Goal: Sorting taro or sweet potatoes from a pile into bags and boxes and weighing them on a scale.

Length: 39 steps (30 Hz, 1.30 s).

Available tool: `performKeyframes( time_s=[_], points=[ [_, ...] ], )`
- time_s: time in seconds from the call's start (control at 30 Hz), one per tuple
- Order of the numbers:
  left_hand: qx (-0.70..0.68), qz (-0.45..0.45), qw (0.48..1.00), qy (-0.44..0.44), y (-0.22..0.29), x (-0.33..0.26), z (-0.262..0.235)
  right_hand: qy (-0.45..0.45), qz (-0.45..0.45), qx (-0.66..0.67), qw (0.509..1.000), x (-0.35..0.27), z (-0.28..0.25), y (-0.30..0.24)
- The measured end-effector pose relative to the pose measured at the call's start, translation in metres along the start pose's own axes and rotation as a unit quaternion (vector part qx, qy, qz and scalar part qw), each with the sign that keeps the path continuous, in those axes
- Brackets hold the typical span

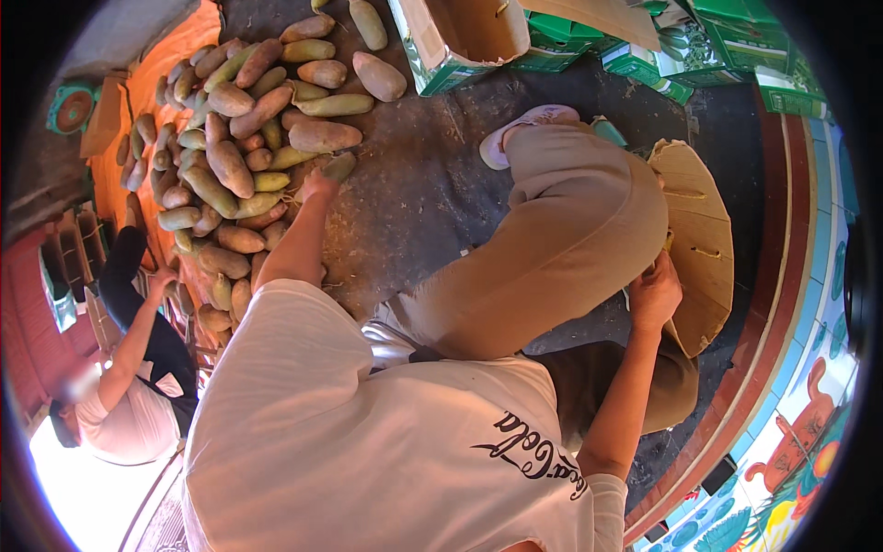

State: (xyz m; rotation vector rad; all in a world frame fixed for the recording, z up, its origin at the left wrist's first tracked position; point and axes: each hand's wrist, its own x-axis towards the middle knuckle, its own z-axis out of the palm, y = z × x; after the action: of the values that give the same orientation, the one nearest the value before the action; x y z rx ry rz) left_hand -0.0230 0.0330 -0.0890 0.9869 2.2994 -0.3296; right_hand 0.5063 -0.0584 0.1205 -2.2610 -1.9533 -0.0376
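Note:
To the left lies a pile of long, thick vegetables (230, 166), brown, reddish and green; their exact kind is unclear. My left hand (318, 185) reaches to the pile's right edge, its fingers closed round one greenish-brown vegetable (340, 166). On the right, beside my bent knee, my right hand (655, 294) is curled closed next to a piece of brown cardboard (706, 267) with cord loops through it. A small yellowish bit shows just above those fingers, but what they hold is hidden.
An open cardboard carton (471, 37) stands at the top centre, with green printed boxes (745, 41) to its right. Dark sheeting (405, 202) covers the floor. Another person (124, 414) reaches toward the pile from the far left. A tiled, painted wall (809, 368) borders the right.

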Motion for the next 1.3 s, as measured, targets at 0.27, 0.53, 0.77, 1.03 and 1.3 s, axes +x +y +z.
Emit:
performKeyframes(
  time_s=[0.27,0.53,0.77,1.03,1.3],
  points=[
    [0.159,0.091,0.983,0.024,-0.001,0.027,0.025,-0.007,0.001,0.005,1.0,-0.001,0.008,0.006],
    [0.339,0.166,0.926,0.011,0.01,-0.005,0.044,-0.004,0.004,-0.013,1.0,-0.005,0.008,0.01],
    [0.363,0.252,0.897,0.019,0.009,-0.029,0.065,0.021,0.001,0.003,1.0,-0.001,0.008,0.003],
    [0.113,0.312,0.943,0.005,0.02,-0.051,0.038,0.005,0.022,0.029,0.999,0.002,-0.003,-0.003],
    [-0.223,0.516,0.818,0.125,0.127,-0.158,-0.078,0.041,0.018,0.041,0.998,-0.01,-0.002,0.001]
  ],
)
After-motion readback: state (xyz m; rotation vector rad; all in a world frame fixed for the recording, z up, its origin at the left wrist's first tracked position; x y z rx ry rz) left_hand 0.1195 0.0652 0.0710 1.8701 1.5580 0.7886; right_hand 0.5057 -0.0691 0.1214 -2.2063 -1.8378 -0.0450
